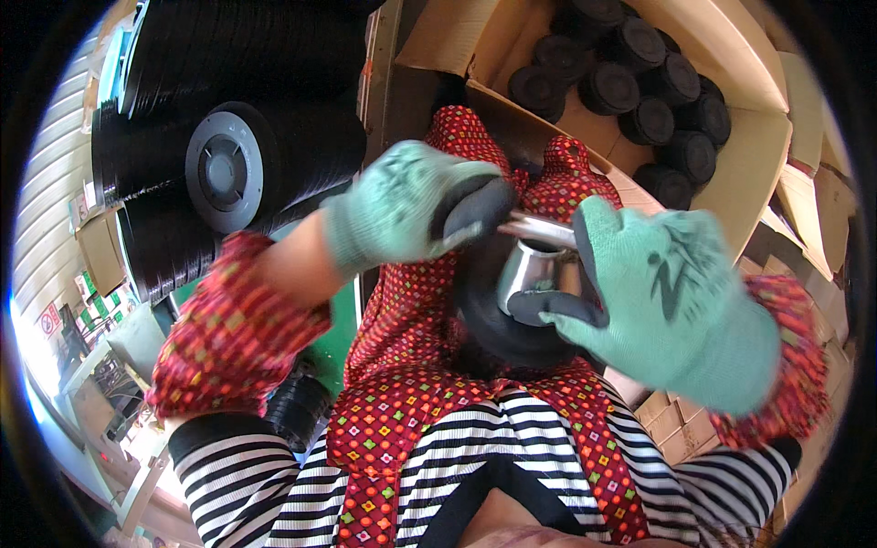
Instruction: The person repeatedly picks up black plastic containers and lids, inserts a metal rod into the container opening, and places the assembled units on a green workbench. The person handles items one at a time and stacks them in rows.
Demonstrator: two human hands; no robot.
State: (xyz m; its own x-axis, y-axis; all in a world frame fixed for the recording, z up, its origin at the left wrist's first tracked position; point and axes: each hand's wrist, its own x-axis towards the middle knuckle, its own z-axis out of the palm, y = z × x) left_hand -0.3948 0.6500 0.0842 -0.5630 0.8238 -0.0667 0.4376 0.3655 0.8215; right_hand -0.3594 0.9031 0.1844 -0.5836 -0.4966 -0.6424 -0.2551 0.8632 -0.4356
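My left hand, in a green glove with black fingertips, is closed beside a thin shiny strip; motion blur hides what its fingers grip. My right hand, gloved alike, curls around a silver, tapered, cup-shaped metal part, its fingers on the far and near sides. The strip lies across the top of this part, between both hands. Beneath it, over my lap, a black round piece shows, partly covered by the metal part and my right hand. Whether the two touch, I cannot tell.
An open cardboard box at the far right holds several black round pieces. Tall stacks of thin black discs stand at the left, with a grey round hub on one end. Red patterned cloth covers my lap.
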